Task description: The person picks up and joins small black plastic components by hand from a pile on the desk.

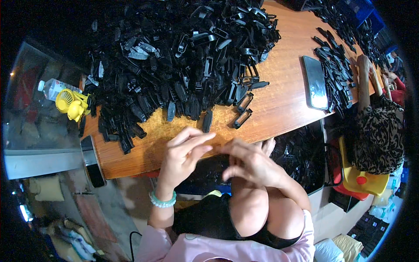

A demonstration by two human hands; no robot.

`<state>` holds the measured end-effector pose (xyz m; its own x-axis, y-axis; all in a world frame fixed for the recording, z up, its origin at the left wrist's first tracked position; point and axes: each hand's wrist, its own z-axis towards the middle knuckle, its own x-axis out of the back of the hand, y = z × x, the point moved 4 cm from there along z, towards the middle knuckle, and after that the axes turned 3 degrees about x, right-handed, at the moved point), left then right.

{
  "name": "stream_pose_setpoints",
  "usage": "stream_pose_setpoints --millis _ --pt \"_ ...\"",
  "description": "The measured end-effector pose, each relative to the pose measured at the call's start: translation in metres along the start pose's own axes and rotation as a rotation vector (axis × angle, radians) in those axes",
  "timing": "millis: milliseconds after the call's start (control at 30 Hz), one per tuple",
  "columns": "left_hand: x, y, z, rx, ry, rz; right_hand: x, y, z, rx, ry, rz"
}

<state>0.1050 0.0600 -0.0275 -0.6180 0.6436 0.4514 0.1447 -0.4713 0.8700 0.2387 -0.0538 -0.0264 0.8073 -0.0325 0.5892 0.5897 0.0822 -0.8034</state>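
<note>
Above the near edge of the wooden table, my left hand (pixel 184 152) is open, its thumb and fingers apart with nothing seen between them. A pale green bead bracelet (pixel 163 201) circles that wrist. To its right is my right hand (pixel 253 162), slightly blurred, fingers bent but apart and holding nothing that I can see. Just beyond my left fingertips a narrow black plastic piece (pixel 207 121) lies on the table. Two black rectangular plastic frames (pixel 242 118) rest farther right. Behind them spreads a large heap of similar black plastic parts (pixel 174 61).
A phone (pixel 315 83) lies beside a smaller pile of black parts (pixel 336 65). Another phone (pixel 93 161) sits at the table's left corner, near a yellow fan (pixel 72 105) and a clear bottle (pixel 54 88). At right, another person's arm (pixel 364 83) reaches over the table (pixel 286 65).
</note>
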Motion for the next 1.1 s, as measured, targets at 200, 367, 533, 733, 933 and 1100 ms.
stream_pose_setpoints --millis 200,367,533,733,933,1100 --pt "-0.028 0.006 0.01 -0.012 0.01 0.62 0.023 0.026 -0.003 -0.085 0.42 -0.655" --pt "-0.021 -0.007 0.005 0.073 0.178 0.616 0.024 0.017 -0.001 0.037 0.426 -0.605" --pt "-0.025 -0.006 -0.012 0.214 0.215 -0.191 0.017 0.011 -0.011 -0.077 0.512 0.29" --pt "-0.025 0.006 -0.019 0.045 0.048 -0.193 0.016 0.001 -0.005 0.192 0.331 0.375" --pt "-0.018 0.006 -0.02 0.016 0.094 -0.052 0.007 0.0 -0.005 0.049 0.163 0.168" --pt "-0.014 0.016 -0.021 0.002 0.102 0.045 0.005 0.001 -0.003 0.11 0.199 0.21"
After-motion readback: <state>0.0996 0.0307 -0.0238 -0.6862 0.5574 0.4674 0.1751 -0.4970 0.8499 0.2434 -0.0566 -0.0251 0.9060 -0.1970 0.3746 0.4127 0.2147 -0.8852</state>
